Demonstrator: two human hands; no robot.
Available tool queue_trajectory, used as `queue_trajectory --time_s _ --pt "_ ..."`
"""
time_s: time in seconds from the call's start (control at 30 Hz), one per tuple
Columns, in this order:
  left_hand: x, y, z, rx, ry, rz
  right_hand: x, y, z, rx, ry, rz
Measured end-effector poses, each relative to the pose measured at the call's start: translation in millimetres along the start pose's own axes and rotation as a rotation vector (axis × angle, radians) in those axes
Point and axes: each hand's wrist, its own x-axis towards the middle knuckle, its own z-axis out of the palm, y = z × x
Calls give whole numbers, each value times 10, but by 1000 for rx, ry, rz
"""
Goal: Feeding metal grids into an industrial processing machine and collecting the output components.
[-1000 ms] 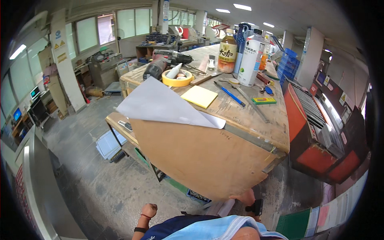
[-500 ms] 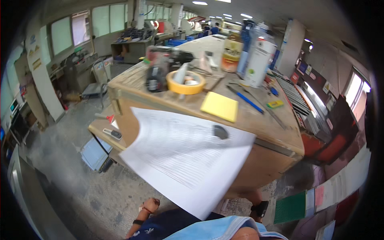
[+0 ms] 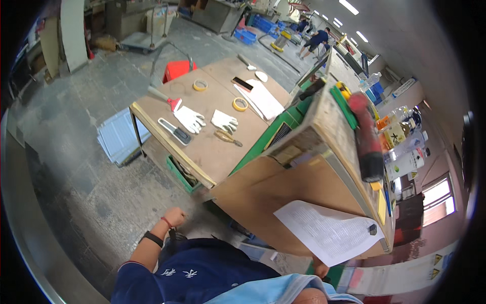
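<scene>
Fingers of my left hand (image 3: 174,217) curl closed, seemingly empty; my right hand's (image 3: 320,268) grip I cannot tell. My view has swung, revealing the lower worktop's (image 3: 205,157) gloves (image 3: 190,119); the printed sheet (image 3: 324,230) now overlaps the bench's (image 3: 253,192) end, near its right corner, leaving its text side visible for the work.

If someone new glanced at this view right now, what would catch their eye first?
Probably the printed white sheet in front of the tall bench's brown side, its lower corner by the right hand; whether the hand grips it is unclear. Next, the red-and-black power tool on the bench's top at right, then the white gloves on the lower brown table at left.
</scene>
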Motion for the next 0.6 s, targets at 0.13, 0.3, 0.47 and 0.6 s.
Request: queue_trajectory --time_s 0.13,0.3,0.47,0.6 --pt "-5 -484 -104 24 25 -87 -720 -222 -97 -26 -57 49" --pt "-90 -814 -31 -102 121 -145 -991 -889 -172 -18 -79 41" --pt "-99 -945 55 -94 75 -103 -644 -1624 -33 64 -40 22" --pt "-85 -1037 82 -132 95 -58 -545 -1778 48 -60 21 142"
